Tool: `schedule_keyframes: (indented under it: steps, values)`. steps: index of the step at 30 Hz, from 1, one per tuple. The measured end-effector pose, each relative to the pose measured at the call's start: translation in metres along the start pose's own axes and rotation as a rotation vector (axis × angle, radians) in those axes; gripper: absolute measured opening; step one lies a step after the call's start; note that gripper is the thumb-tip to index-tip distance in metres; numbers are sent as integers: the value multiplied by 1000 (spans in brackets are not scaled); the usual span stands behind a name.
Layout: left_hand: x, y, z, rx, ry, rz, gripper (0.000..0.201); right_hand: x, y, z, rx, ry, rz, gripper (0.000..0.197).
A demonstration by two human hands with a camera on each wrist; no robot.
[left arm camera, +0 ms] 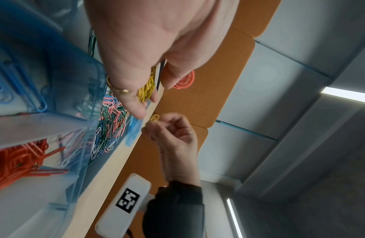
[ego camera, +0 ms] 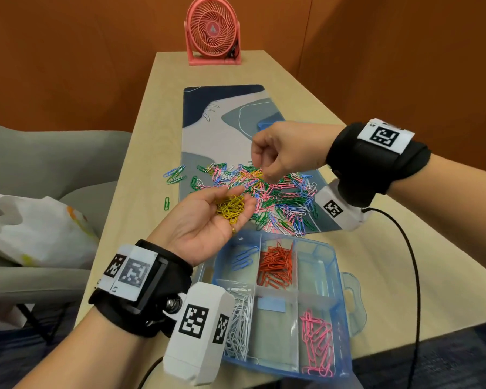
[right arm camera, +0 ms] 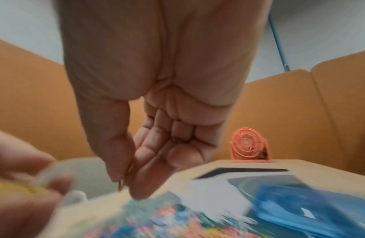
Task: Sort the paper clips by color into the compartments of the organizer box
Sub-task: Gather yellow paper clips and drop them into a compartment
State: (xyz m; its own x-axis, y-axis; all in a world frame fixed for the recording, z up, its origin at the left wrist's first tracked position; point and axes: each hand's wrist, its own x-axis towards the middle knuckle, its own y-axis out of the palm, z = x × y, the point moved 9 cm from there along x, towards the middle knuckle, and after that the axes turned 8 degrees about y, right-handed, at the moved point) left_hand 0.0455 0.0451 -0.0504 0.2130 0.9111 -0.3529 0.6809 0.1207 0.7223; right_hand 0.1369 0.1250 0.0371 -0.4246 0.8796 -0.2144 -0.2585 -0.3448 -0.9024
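Note:
My left hand (ego camera: 243, 195) is palm up, loosely cupped, and carries a bunch of yellow paper clips (ego camera: 230, 209) just above the near edge of the mixed clip pile (ego camera: 284, 200). My right hand (ego camera: 264, 175) hovers over the pile, its thumb and forefinger pinching a yellow clip (left arm camera: 155, 117). The blue see-through organizer box (ego camera: 335, 265) stands open at the table's near edge. Its compartments hold blue clips (ego camera: 243, 258), orange clips (ego camera: 277, 266), white clips (ego camera: 240, 327) and pink clips (ego camera: 319, 341). The right wrist view is blurred.
The pile lies on a patterned desk mat (ego camera: 222, 122). A pink fan (ego camera: 212, 32) stands at the table's far end. A blue lid (ego camera: 264, 125) shows behind my right hand. A grey chair with a plastic bag (ego camera: 34, 223) is at the left. A black cable (ego camera: 414, 265) runs at the right.

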Motion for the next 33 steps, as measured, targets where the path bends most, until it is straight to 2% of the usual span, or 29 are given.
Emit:
schedule_keyframes:
  steps: [5, 9, 12, 15, 20, 23, 30, 33]
  values:
    - [-1, 4, 3, -119, -25, 22, 31, -18, 9, 51, -27, -179, 53, 13]
    - [-4, 11, 6, -167, -33, 60, 29, -22, 15, 62, -78, -234, 34, 15]
    - [-5, 7, 7, -154, -28, 27, 32, -24, 3, 51, -37, -207, -7, 14]
    - [-5, 3, 7, -102, -10, 6, 31, -22, 1, 25, -127, -130, -27, 12]
    - [-9, 5, 6, -56, 1, 27, 28, -17, 40, -27, -301, 38, 118, 9]
    - [-12, 8, 5, -42, 6, 31, 27, -17, 57, -40, -313, 43, 171, 4]
    - [-13, 9, 4, -18, 19, 14, 28, -21, 68, -43, -298, 39, 207, 11]
    - [-12, 8, 4, -2, 26, 8, 29, -21, 65, -47, -303, 61, 195, 21]
